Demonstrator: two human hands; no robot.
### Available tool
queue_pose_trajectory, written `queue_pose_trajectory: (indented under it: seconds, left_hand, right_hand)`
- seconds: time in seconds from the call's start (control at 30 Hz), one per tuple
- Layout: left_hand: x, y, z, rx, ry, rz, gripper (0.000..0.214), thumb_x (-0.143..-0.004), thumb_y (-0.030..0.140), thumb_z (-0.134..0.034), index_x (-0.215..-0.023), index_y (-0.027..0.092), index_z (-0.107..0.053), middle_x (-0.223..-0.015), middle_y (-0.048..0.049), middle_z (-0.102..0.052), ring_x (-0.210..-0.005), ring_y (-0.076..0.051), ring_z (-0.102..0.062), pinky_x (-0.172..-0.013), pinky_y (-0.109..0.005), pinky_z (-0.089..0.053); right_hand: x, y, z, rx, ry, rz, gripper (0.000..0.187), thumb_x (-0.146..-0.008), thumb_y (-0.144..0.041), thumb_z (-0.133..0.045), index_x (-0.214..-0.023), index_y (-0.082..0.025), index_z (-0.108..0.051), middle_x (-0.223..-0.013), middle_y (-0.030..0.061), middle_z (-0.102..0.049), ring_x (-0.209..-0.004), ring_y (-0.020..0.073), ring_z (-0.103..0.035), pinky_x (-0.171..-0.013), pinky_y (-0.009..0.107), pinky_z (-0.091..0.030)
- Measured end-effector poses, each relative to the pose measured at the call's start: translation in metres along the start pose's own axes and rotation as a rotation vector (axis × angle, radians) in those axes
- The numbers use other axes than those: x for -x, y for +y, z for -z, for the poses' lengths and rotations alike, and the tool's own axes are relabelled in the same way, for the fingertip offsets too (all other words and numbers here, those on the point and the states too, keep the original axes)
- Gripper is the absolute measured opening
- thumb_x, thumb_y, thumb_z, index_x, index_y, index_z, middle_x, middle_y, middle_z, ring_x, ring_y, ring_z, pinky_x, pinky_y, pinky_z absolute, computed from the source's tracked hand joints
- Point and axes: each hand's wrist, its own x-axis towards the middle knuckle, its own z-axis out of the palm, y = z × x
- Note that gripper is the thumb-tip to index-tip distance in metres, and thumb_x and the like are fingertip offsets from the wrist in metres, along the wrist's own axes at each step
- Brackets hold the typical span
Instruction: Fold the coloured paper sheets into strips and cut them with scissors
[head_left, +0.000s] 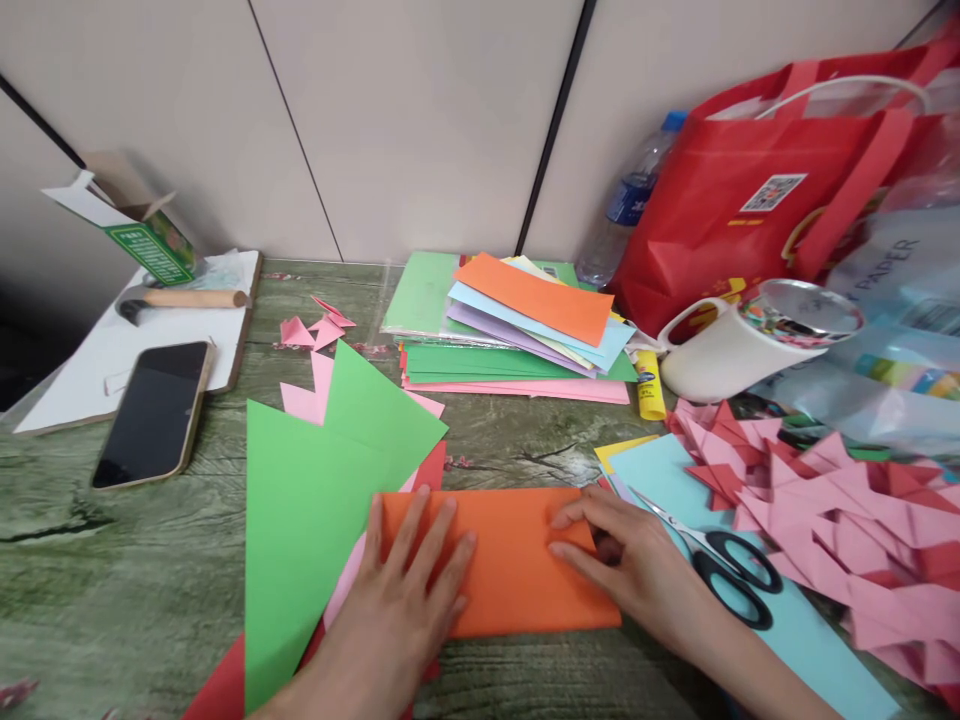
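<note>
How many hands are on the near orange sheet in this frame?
2. The left hand lies flat on the left part of the near orange sheet; the right hand presses its right end. No other hands show.

The nearest sheet of paper (510, 560) is plain orange. The big sheets (315, 510) beside it are bright green, with pink and red edges showing beneath. The heap of folded pieces (862, 530) is pink and red. The scissors (739, 580) have black handles and lie on a pale blue sheet (817, 650). The paper stack (525, 330) mixes orange, blue, lilac, green and pink. The bag (765, 200) is red, the mug (720, 350) white, the glue stick (649, 388) yellow, the phone (154, 412) black. The table (112, 580) is green with a wood-grain pattern.
</note>
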Motion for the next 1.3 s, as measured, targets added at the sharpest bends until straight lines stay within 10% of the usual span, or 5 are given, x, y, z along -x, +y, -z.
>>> queue_pose_trajectory:
  seconds: [0.7, 1.3]
  left_hand:
    - [0.0051, 0.0062, -0.0033, -0.067, 0.083, 0.123, 0.04, -0.094, 0.032, -0.042, -0.129, 0.012, -0.045, -0.134, -0.023, -0.046, -0.135, -0.043, -0.02, -0.095, -0.057, -0.042]
    - [0.0062, 0.0043, -0.0042, -0.016, 0.048, 0.123, 0.043, -0.09, 0.034, -0.05, -0.128, 0.013, -0.046, -0.137, -0.0235, -0.041, -0.134, -0.045, -0.021, -0.097, -0.06, -0.038]
  right_hand:
    - [-0.0003, -0.0037, 0.0023, 0.042, 0.039, 0.075, 0.009, -0.085, -0.025, -0.055, -0.082, -0.022, -0.063, -0.072, 0.0001, -0.055, -0.048, 0.0098, -0.046, -0.048, 0.022, -0.039]
    - [0.0, -0.0016, 0.0009, 0.038, 0.045, 0.052, 0.011, -0.085, -0.027, -0.055, -0.081, -0.022, -0.064, -0.072, 0.0002, -0.057, -0.048, 0.0098, -0.048, -0.047, 0.023, -0.039]
